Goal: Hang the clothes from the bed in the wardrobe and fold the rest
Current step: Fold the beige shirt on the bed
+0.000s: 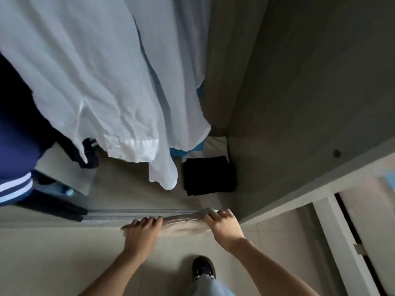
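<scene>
- Folded beige cloth (183, 224) lies flat between the two hands at the front edge of the grey wardrobe floor (128, 189), partly over the grey sliding-door track (139, 213).
- The left hand (142, 228) sits palm down on the cloth's left end, its fingers curled over the far edge and gripping it.
- The right hand (224, 225) lies palm down on the right end, fingers bent over the far edge and gripping the fabric; motion blur hides the finer finger detail.
- Both forearms are bare, reach forward and down from the bottom of the view, and draw closer together towards the cloth.
- A black folded garment (210, 176) rests on the wardrobe floor in the right corner, beyond the right hand and apart from the beige cloth.
- Thin white hanging garments (96, 82) fill the upper left; one hem tip hangs just left of the black garment.
- A navy garment with white stripes (15, 146) hangs at the far left.
- Teal fabric (181, 151) shows behind the white hems.
- A dark shoe (204, 267) stands on the pale room floor (53, 253) between the forearms, with a light blue trouser leg (210, 285) below it in the view.
</scene>
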Action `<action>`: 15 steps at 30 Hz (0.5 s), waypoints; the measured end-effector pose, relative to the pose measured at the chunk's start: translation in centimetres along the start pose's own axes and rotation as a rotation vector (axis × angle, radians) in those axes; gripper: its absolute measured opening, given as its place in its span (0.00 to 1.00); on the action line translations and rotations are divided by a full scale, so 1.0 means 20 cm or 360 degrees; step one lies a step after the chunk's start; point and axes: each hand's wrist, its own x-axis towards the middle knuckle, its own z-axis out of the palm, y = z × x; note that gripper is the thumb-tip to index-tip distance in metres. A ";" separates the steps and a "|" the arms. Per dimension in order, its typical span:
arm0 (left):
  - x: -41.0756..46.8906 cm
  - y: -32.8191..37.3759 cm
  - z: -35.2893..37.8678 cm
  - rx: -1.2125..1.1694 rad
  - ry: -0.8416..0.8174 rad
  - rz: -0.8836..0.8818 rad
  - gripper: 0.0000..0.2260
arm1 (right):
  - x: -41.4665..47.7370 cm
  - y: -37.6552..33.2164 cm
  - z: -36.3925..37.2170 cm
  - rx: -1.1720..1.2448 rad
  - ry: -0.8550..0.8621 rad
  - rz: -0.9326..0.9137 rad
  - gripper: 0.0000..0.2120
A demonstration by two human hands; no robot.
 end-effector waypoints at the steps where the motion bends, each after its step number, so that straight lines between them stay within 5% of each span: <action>1: 0.09 0.00 0.09 -0.0006 -0.0033 0.0001 0.14 | 0.09 0.05 0.10 -0.0018 0.0004 0.0038 0.25; 4: 0.50 -0.10 0.45 0.0033 -0.0100 -0.0141 0.18 | 0.46 0.26 0.34 -0.0146 0.0220 0.0147 0.24; 7: 0.96 -0.14 0.66 -0.0292 -0.0129 -0.0395 0.19 | 0.81 0.51 0.42 -0.0144 0.0734 0.0362 0.12; 9: 1.24 -0.11 0.75 -0.0141 0.0270 -0.0174 0.26 | 0.99 0.71 0.50 -0.0173 0.0883 0.0575 0.16; 10: 1.36 -0.08 0.81 -0.0061 0.0308 -0.0091 0.31 | 1.07 0.80 0.56 -0.0117 0.0784 0.0675 0.18; 12: 1.51 -0.05 0.98 -0.0033 -0.0081 -0.0195 0.37 | 1.16 0.91 0.74 -0.0002 0.0439 0.0817 0.29; 15: 1.50 0.01 1.30 0.0039 -0.0325 -0.0161 0.37 | 1.15 0.91 1.03 0.0084 0.0233 0.0887 0.37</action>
